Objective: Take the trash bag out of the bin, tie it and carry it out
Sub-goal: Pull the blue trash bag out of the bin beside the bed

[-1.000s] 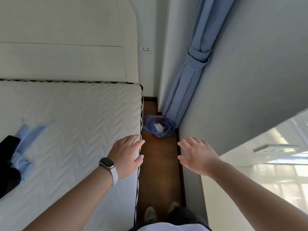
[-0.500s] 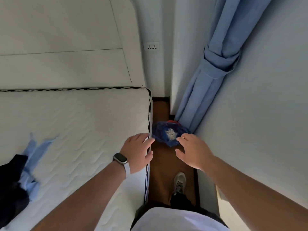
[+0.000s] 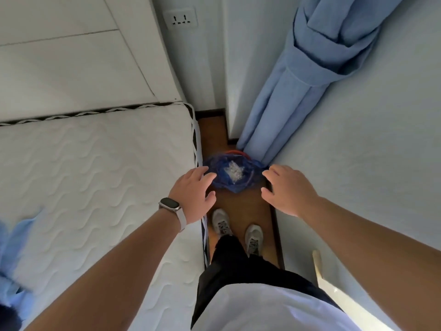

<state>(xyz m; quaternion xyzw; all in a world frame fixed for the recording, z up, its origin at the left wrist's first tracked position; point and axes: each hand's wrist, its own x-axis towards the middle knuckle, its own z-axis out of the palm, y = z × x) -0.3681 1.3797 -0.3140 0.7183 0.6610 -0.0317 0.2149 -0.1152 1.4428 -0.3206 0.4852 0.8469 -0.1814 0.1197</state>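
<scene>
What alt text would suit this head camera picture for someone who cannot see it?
Two open hands, left and right, reach down toward a blue trash bag lining a bin on the floor between a mattress and a wall, beside a blue curtain.

No text, label, brand, number or sign can be read anywhere. The wall socket is seen to carry only plug holes, and the face of the watch is seen dark and blank, with nothing written on it.
</scene>
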